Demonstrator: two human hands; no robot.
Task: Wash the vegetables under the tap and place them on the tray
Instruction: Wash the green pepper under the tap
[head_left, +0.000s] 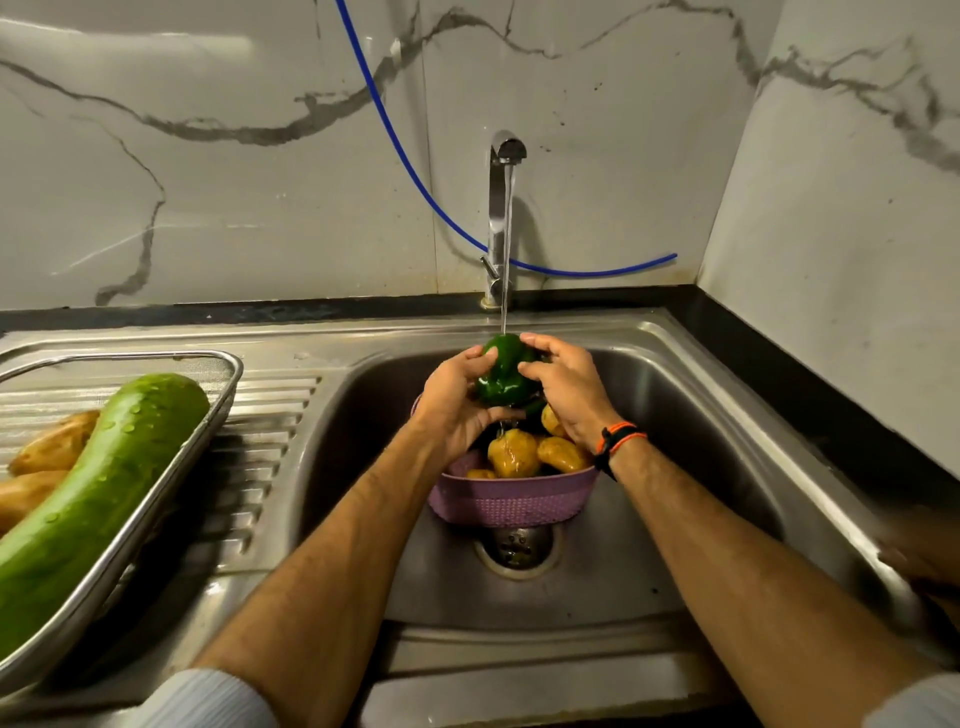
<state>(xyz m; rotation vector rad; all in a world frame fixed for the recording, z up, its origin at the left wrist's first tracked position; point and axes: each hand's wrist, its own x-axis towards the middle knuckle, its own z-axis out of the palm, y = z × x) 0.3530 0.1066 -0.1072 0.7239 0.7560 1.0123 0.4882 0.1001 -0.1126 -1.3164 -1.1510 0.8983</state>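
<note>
green pepper under the tap, both hands gripping

item: green pepper (506, 371), glossy and wet, being held over the middle of the sink (691, 415) basin, directly beneath the tap (501, 218). a thin stream of water is falling onto its top.

left hand (457, 402): fingers curling around the pepper's left side, thumb lying under it.

right hand (569, 392): fingers curling over the pepper's right side and top; an orange and black wristband (621, 441) is sitting on the wrist.

below the hands: a purple basket (511, 501) is standing in the basin just behind the drain (517, 548), holding wet yellow peppers (519, 454).

tray (171, 467): metal, resting on the ribbed draining board at the sink's left edge, carrying a long green gourd (98, 493) beaded with droplets and brown vegetables (47, 457) beside it.

a blue hose (410, 171) is hanging along the marble wall behind the tap.
</note>
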